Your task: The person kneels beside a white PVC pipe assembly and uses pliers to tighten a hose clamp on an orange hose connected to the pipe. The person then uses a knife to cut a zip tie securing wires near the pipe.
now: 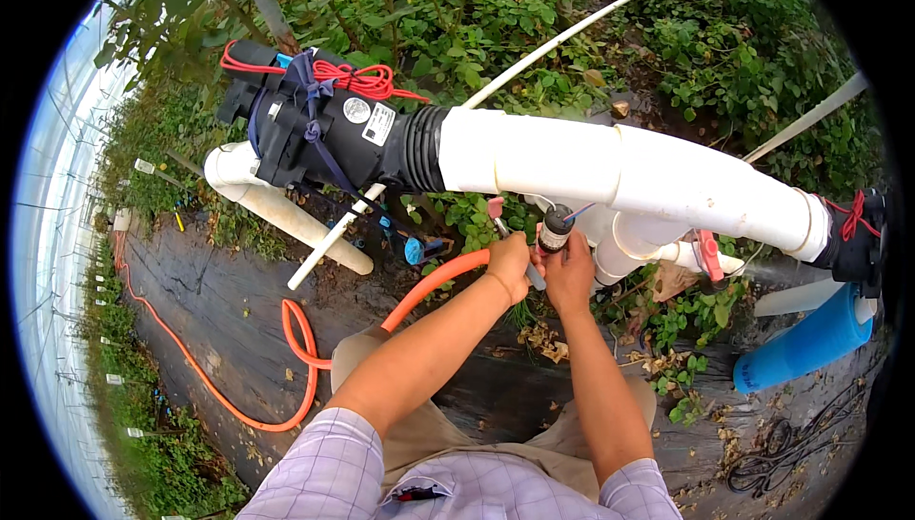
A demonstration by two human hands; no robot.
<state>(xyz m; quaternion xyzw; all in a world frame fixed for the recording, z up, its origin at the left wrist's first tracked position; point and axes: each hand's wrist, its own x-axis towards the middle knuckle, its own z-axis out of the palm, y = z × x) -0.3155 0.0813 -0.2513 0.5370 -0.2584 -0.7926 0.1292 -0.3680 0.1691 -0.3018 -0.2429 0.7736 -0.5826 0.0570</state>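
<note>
My left hand (510,265) is closed around a slim grey rod-like tool (537,278), whose lower end sticks out beneath the fingers; its kind is unclear. Beside its upper end is a small red lever (495,207). A thick orange hose (434,282) runs up behind that hand, and its end is hidden. My right hand (570,275) grips a small black-capped cylinder (556,226) with a pale label and thin wires at the top. Both hands are close together, just below a big white pipe (558,156).
A black ribbed fan unit (324,129) with coiled red cord (367,80) joins the pipe's left end. At right are a red-handled valve (708,255), a blue roll (805,339) and black cable (786,453). Leafy plants (410,20) fill the far side; dark sheeting (214,315) covers the ground.
</note>
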